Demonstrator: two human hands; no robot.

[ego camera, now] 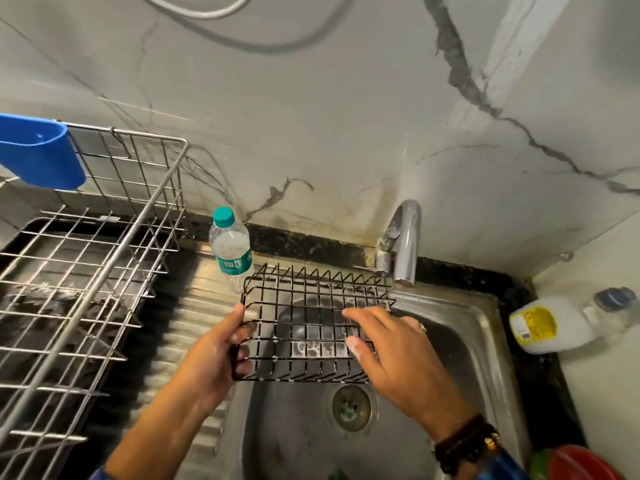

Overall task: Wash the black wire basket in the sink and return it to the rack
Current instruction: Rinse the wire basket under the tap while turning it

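A black wire basket [311, 296] hangs over the steel sink [485, 327], soap film clinging to its lower wires. My left hand [211, 355] grips its left end, fingers hooked through the wires. Over the basket's right side lies my right hand [394, 355], fingers spread and soapy, thumb pressed on the front wires. The chrome tap [407, 244] stands just behind the basket's right end; no water stream is visible. To the left stands the silver wire dish rack [104, 271] on a black tray.
A plastic water bottle [231, 251] with a teal cap stands on the drainboard behind the basket. A blue plastic holder [38, 150] hangs on the rack. A white jug [550, 323] lies on the counter at right. The sink drain [351, 407] sits below the basket.
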